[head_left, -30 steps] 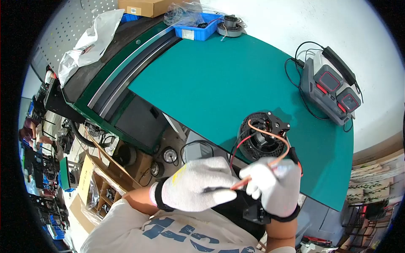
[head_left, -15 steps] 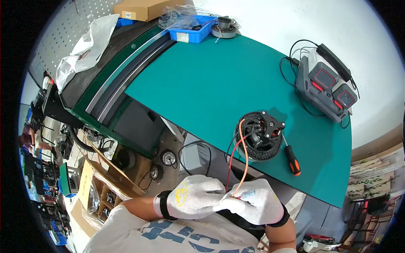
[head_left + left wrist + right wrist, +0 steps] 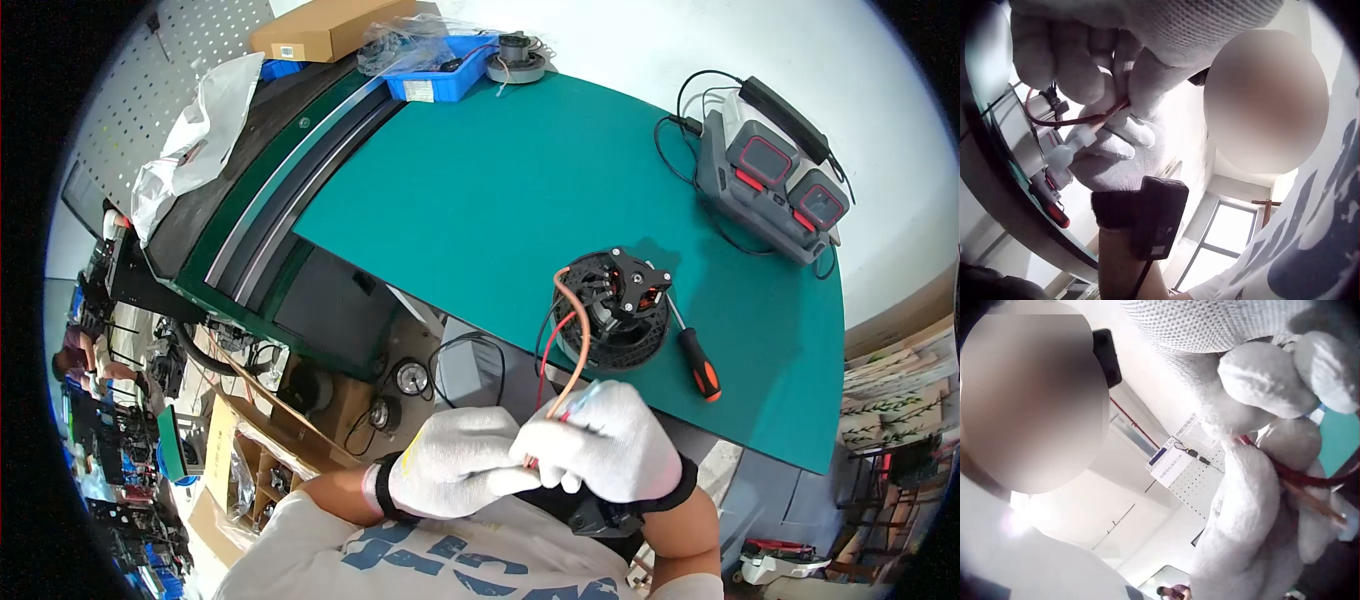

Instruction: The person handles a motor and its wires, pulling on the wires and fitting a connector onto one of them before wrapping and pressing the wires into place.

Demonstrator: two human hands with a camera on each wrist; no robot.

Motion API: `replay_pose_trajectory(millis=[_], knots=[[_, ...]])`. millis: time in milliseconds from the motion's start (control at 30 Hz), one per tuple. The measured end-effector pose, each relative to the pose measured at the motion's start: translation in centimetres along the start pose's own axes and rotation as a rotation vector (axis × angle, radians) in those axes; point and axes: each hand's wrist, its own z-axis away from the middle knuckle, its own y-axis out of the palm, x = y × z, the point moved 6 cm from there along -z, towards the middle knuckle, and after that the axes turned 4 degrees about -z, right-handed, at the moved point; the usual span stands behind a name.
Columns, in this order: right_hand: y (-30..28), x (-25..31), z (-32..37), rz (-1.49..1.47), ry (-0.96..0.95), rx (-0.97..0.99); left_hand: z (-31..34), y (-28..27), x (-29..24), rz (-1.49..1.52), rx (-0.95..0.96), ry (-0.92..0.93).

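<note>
Both hands wear white knit gloves and meet just off the table's near edge. My left hand point(image 3: 455, 462) pinches the ends of the wires between thumb and fingers. My right hand point(image 3: 610, 450) grips the same wires close beside it. An orange wire point(image 3: 577, 365) and a thinner red wire point(image 3: 545, 362) run down to the hands from a black round motor-like unit point(image 3: 610, 325) with a three-armed bracket on top. In the left wrist view, a whitish translucent connector or sleeve point(image 3: 1066, 155) shows by the right fingers. The gloves hide the wire tips.
A screwdriver point(image 3: 698, 365) with a black and orange handle lies beside the unit on the green table point(image 3: 480, 200). At the right back stands a grey device with two red-trimmed modules point(image 3: 765, 160). A blue bin point(image 3: 445, 80) and another round motor part point(image 3: 515, 65) are at the far edge.
The hands have come together from a wider spacing, with the orange wire drawn down between them. The right hand has moved off the screwdriver's side, uncovering it.
</note>
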Motion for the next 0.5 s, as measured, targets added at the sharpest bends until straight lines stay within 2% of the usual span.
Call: replay_pose_trajectory(millis=[67, 100, 133, 267, 333, 500], knots=[[-0.6, 0.1, -0.1, -0.018, -0.090, -0.037, -0.5, -0.1, 0.3, 0.036, -0.016, -0.043], [-0.6, 0.6, -0.1, 0.078, -0.220, -0.059, -0.6, -0.2, 0.5, -0.001, 0.037, -0.051], [-0.7, 0.6, -0.1, 0.076, -0.223, -0.058, -0.8, -0.4, 0.5, -0.005, 0.038, -0.052], [-0.8, 0.9, -0.4, -0.006, -0.102, -0.087, -1.3, -0.8, 0.0, 0.025, 0.085, -0.088], [-0.6, 0.9, -0.6, -0.114, -0.013, -0.096, -1.9, -0.8, -0.9, 0.058, 0.075, -0.012], [-0.9, 1.1, -0.7, -0.054, -0.039, -0.135, -1.8, -0.8, -0.9, -0.001, 0.116, -0.062]])
